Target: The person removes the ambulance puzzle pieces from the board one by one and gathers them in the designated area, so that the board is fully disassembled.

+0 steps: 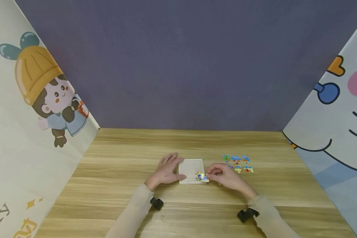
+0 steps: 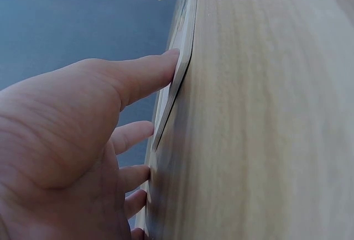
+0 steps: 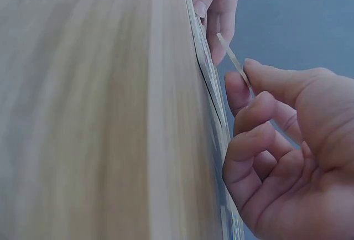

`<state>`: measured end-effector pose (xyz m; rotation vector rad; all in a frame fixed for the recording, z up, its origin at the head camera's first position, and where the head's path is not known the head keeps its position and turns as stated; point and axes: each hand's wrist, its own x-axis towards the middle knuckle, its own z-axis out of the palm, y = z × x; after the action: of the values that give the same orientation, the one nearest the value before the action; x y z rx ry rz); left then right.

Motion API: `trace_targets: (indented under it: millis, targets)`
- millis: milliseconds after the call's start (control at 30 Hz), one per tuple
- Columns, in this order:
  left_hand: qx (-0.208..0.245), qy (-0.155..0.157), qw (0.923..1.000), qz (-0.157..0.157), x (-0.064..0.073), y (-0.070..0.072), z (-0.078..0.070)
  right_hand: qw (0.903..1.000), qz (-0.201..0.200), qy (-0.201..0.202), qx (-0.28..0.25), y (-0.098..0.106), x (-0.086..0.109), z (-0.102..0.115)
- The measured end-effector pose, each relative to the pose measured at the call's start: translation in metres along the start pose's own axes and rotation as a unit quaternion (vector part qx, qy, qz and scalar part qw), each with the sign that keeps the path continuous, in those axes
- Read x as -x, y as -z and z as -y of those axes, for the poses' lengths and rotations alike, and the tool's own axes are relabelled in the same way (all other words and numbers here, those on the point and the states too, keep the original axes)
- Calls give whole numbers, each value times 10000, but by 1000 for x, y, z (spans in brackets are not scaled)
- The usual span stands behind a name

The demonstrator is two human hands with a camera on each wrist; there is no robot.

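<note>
A shallow light wooden puzzle tray (image 1: 190, 167) lies flat on the table. My left hand (image 1: 166, 172) rests at its left side, fingers spread, with the thumb touching the near left part of the rim. Over the tray's near right corner, my right hand (image 1: 224, 177) pinches a thin jigsaw piece (image 1: 205, 178) by thumb and index finger. The right wrist view shows this piece (image 3: 235, 57) edge-on, tilted and raised off the tray. Another colourful jigsaw piece (image 1: 198, 175) shows right beside it at that corner; the overlap hides how it sits.
Several loose jigsaw pieces (image 1: 237, 162) lie on the wooden table (image 1: 131, 148) to the right, behind my right hand. A dark wall (image 1: 178, 72) stands at the table's far edge, with printed panels (image 1: 56, 109) at the sides.
</note>
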<state>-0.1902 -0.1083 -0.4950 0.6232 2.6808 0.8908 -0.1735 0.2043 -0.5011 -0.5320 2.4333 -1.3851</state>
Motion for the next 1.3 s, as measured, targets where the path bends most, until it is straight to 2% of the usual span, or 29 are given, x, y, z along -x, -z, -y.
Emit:
trace_targets:
  millis: [233,567,833,1133,1300]
  targets:
    - [-23,-17,10000,-18,0,0,1,10000,4,53,9,9,6,-5]
    - [54,-62,9999,-74,1,-1,3,9996,38,-272,76,20,17,-6]
    - [22,-51,9999,-96,2,0,1,9993,170,-343,24,31,27,-10]
    - [-39,-64,10000,-11,2,1,1,9994,-33,-314,-123,45,36,-20]
    - [-13,-96,10000,-5,1,0,2,9988,-171,-435,-176,53,42,-27]
